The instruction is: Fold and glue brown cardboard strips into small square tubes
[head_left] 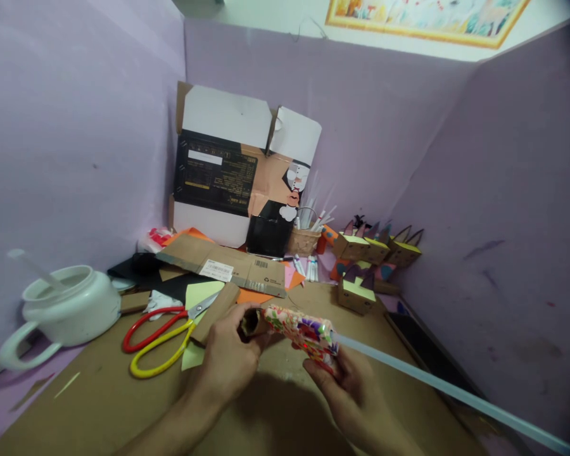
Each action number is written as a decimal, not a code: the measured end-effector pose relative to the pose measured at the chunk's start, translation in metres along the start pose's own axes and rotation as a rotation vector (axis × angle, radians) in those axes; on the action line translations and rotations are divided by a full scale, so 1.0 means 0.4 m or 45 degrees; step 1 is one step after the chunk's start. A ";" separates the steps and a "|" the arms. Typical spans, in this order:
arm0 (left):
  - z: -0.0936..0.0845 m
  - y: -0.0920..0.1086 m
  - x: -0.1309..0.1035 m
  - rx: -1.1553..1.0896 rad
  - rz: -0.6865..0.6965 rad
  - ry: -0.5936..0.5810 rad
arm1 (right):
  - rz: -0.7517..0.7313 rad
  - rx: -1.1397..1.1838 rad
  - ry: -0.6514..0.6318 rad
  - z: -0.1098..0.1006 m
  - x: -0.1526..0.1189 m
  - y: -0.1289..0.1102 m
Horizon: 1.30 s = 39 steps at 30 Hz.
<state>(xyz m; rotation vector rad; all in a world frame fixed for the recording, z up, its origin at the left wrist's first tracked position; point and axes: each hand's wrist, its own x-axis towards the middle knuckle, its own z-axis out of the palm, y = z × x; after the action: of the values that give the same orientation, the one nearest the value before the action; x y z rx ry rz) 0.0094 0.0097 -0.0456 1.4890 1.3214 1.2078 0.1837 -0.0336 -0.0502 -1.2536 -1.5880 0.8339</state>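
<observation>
My left hand (230, 354) is closed around a small brown cardboard tube (251, 322), its open end facing me. In my right hand (349, 392) is a flower-patterned hot glue gun (301, 329), with a long translucent glue stick (437, 380) running out of its back toward the lower right. The front of the gun is close to the tube; whether its nozzle touches the cardboard is hidden. Left of my left hand lie scissors (164, 342) with one red and one yellow handle, their blades resting by a brown cardboard piece (217, 310) and yellow paper (197, 291).
A white pot (73, 310) with a stick in it stands at the left. An unfolded printed box (218, 171) leans on the back wall behind flat cardboard (237, 269). A basket of glue sticks (304, 239), several markers (308, 267) and small eared cardboard boxes (356, 294) sit toward the right.
</observation>
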 end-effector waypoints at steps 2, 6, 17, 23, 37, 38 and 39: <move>0.000 0.000 0.000 0.015 -0.001 0.013 | 0.002 0.011 0.020 0.002 -0.002 0.004; 0.000 0.010 0.000 -0.055 -0.020 0.016 | 0.044 -0.040 0.052 0.002 -0.005 0.013; -0.003 0.019 0.003 -0.174 -0.056 -0.024 | 0.024 -0.028 0.039 0.001 -0.005 0.010; -0.005 0.026 0.000 -0.217 -0.061 -0.034 | 0.024 -0.120 0.040 -0.001 -0.003 0.011; -0.011 0.037 0.007 -0.319 -0.136 0.047 | -0.022 -0.118 0.097 -0.012 0.002 0.017; -0.011 0.037 0.007 -0.306 -0.139 0.061 | -0.017 -0.112 0.110 -0.012 0.003 0.017; -0.012 0.034 0.008 -0.286 -0.140 0.077 | -0.013 -0.101 0.124 -0.012 0.003 0.018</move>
<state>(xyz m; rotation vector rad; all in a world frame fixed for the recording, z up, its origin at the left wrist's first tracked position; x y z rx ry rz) 0.0080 0.0106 -0.0308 1.2152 1.2450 1.2920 0.1906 -0.0306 -0.0547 -1.3211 -1.5615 0.6987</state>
